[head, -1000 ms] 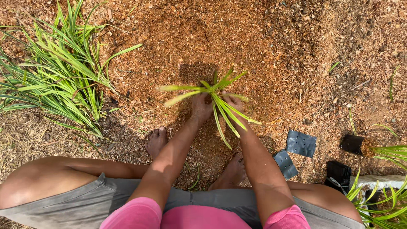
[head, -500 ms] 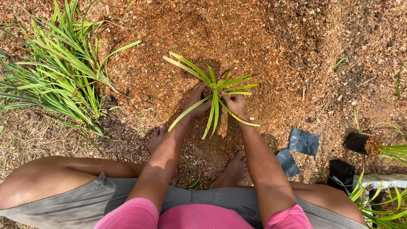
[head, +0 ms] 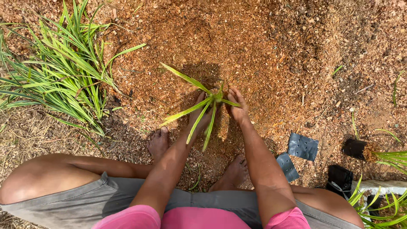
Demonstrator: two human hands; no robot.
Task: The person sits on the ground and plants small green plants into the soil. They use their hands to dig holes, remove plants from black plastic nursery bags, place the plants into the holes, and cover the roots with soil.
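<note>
Person squats w/ both arms reaching fwd between the knees. Left hand (head: 199, 111) and right hand (head: 237, 106) sit on either side of a small green seedling with long strap-shaped leaves (head: 208, 104), which stands in loose reddish-brown sawdust-like soil (head: 263, 46). Left fingers are curled in against the plant's base, mostly hidden behind the leaves, so can't tell exactly how tight the grip is; they touch the stem at soil level. Right fingers are bent inward, tips pressed to the base from the opposite side, thumb uppermost. Both hands thus close around the same spot, the seedling upright between them, leaves fanning out up-left past the left fingertips and drooping down toward the left wrist.

Just below the left forearm, a bare left foot (head: 159, 142) rests on the soil; bare right foot (head: 233, 171) lies between the two forearms, nearer the body. Grey shorts (head: 85, 199) and pink sleeves (head: 135, 218) show at the bottom edge.

Well left of the left fingers: large clump of green grass-like plants (head: 63, 76). Right of the right forearm, near the elbow: two dark grey perforated plastic pieces (head: 302, 146), flat on the ground. Further right, well apart from the fingers: a black nursery bag with a seedling lying on its side (head: 356, 148), another black bag (head: 339, 180) below it.
</note>
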